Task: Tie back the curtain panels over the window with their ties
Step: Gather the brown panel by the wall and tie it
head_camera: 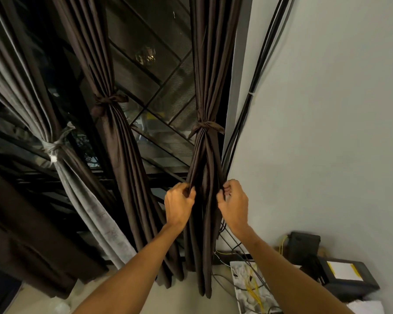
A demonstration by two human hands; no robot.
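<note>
Right panel [208, 91] hung by the wall, w/ its tie [208, 126] knotted. Left hand [179, 203] & right hand [233, 201] each pinched folds below it, fingers clamped on cloth. Fabric looked soft, slippy, light; best gripped in bunched pleats.

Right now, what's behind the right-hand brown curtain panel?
Beside its edges show the window grille and black cables along the wall, which pass behind the curtain panel near the right hand. Whatever is directly behind the fabric is covered.
</note>
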